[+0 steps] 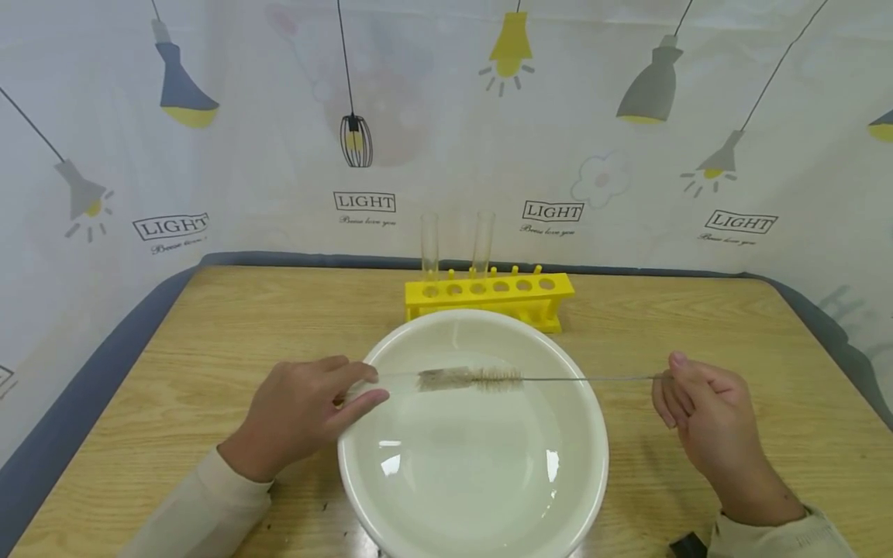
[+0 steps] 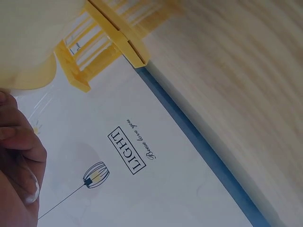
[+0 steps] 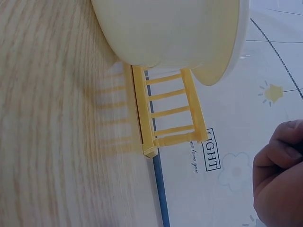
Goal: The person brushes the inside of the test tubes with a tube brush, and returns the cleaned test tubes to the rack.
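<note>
Test tube [image 1: 398,382] in your left hand [image 1: 307,407] lies nearly level above the basin [image 1: 474,473], with a brush [image 1: 498,379] partly inside it: the far bristles are pressed flat within the glass, while the rest spread out past its mouth. Your white basin stands near the middle of the table [image 1: 209,349], towards the near edge; bright reflections show inside, but you cannot tell from them whether it holds clear water. Behind it, near the table's far edge, your yellow rack [image 1: 502,299] carries two upright tubes [image 1: 484,248], one in the leftmost hole and one in the third; both look clear.

You hold the glass by its closed end, thumb and fingers round it above the basin's left rim, the rounded tip showing against your palm in the left wrist view. Your right hand [image 1: 715,415], out beyond the basin's right rim, pinches the end of the brush's thin wire between thumb and forefinger, the other fingers curled beneath. Both forearms come in from the table's near corners.
</note>
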The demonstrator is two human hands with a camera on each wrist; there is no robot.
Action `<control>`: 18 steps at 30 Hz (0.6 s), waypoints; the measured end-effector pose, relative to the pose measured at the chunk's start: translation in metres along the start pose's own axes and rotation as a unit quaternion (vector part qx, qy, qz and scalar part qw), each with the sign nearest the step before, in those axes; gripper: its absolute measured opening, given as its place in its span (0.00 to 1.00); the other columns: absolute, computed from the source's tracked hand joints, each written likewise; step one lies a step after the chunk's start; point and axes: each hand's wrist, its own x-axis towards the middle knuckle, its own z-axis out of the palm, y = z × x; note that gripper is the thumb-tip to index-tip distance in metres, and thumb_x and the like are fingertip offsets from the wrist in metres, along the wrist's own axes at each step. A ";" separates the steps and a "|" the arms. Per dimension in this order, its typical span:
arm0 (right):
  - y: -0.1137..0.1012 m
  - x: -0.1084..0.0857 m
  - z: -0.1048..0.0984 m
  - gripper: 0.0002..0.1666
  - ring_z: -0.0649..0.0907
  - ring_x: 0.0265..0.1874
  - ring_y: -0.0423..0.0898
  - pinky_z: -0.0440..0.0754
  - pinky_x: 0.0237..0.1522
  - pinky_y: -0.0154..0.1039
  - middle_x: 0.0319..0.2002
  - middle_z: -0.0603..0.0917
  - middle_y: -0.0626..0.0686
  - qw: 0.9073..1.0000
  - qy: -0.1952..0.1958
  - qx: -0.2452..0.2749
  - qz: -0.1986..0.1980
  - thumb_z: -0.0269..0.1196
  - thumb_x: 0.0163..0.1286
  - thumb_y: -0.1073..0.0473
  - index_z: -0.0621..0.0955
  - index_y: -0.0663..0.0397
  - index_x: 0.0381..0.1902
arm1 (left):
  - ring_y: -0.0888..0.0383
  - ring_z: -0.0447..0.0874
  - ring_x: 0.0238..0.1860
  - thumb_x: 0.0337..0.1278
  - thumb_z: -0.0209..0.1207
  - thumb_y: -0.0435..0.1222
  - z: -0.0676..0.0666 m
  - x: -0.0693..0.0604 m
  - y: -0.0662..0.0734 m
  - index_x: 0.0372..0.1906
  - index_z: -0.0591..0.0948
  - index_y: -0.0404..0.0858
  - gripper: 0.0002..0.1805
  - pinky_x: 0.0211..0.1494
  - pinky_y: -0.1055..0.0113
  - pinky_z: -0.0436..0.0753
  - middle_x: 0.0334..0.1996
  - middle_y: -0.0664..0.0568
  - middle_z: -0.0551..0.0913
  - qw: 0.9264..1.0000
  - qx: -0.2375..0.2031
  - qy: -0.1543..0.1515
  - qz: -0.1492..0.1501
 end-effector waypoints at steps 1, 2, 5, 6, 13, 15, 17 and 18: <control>0.000 0.000 0.000 0.30 0.57 0.09 0.41 0.54 0.14 0.38 0.10 0.54 0.49 1.000 0.000 -0.003 0.002 0.30 0.78 0.77 0.54 0.57 0.13 | 0.74 0.65 0.17 0.72 0.46 0.61 0.000 0.000 0.000 0.36 0.86 0.50 0.26 0.18 0.80 0.63 0.19 0.63 0.77 1.000 0.001 -0.002 -0.002; 0.000 0.000 -0.001 0.30 0.57 0.09 0.41 0.54 0.14 0.38 0.10 0.54 0.49 1.000 0.000 -0.006 0.004 0.31 0.78 0.77 0.54 0.57 0.13 | 0.74 0.65 0.17 0.72 0.46 0.61 0.000 0.000 0.000 0.37 0.86 0.50 0.26 0.18 0.80 0.63 0.19 0.63 0.77 1.000 0.002 -0.003 -0.003; -0.001 0.001 -0.002 0.30 0.57 0.09 0.41 0.55 0.14 0.38 0.10 0.54 0.49 1.000 0.003 -0.014 0.009 0.31 0.79 0.76 0.54 0.57 0.13 | 0.74 0.65 0.17 0.72 0.46 0.61 -0.001 -0.001 0.000 0.37 0.86 0.50 0.26 0.19 0.80 0.64 0.19 0.64 0.77 1.000 0.002 -0.005 -0.007; -0.001 0.001 -0.002 0.30 0.57 0.09 0.42 0.55 0.14 0.38 0.10 0.54 0.49 1.000 0.005 -0.016 0.011 0.31 0.79 0.76 0.54 0.57 0.13 | 0.74 0.65 0.17 0.72 0.46 0.61 -0.001 -0.001 0.000 0.37 0.86 0.50 0.26 0.19 0.80 0.64 0.19 0.64 0.76 1.000 0.002 -0.006 -0.008; -0.003 0.000 -0.003 0.30 0.57 0.09 0.42 0.55 0.14 0.38 0.10 0.54 0.49 1.000 0.008 -0.020 0.010 0.31 0.79 0.76 0.53 0.57 0.13 | 0.74 0.65 0.17 0.72 0.47 0.61 0.000 0.000 0.000 0.36 0.86 0.51 0.25 0.19 0.80 0.63 0.19 0.64 0.76 1.000 -0.002 -0.002 -0.005; -0.003 0.001 -0.004 0.30 0.57 0.09 0.41 0.54 0.14 0.38 0.10 0.54 0.49 1.000 0.005 -0.015 0.001 0.30 0.78 0.77 0.53 0.57 0.12 | 0.74 0.64 0.17 0.72 0.47 0.61 0.000 0.000 0.000 0.36 0.86 0.51 0.24 0.19 0.80 0.63 0.19 0.64 0.76 1.000 -0.004 -0.003 -0.007; -0.003 0.001 -0.004 0.31 0.57 0.09 0.41 0.54 0.13 0.37 0.10 0.54 0.49 1.000 0.004 -0.013 -0.005 0.30 0.78 0.77 0.53 0.57 0.12 | 0.74 0.64 0.17 0.72 0.47 0.61 0.000 0.000 0.000 0.36 0.86 0.51 0.24 0.19 0.80 0.63 0.19 0.64 0.75 1.000 -0.004 -0.004 -0.008; -0.003 0.001 -0.004 0.31 0.57 0.09 0.41 0.54 0.13 0.37 0.10 0.54 0.49 1.000 0.003 -0.012 -0.007 0.30 0.78 0.77 0.53 0.57 0.12 | 0.74 0.64 0.17 0.72 0.47 0.61 0.000 0.000 0.000 0.36 0.86 0.51 0.24 0.19 0.80 0.63 0.19 0.64 0.75 1.000 -0.004 -0.004 -0.008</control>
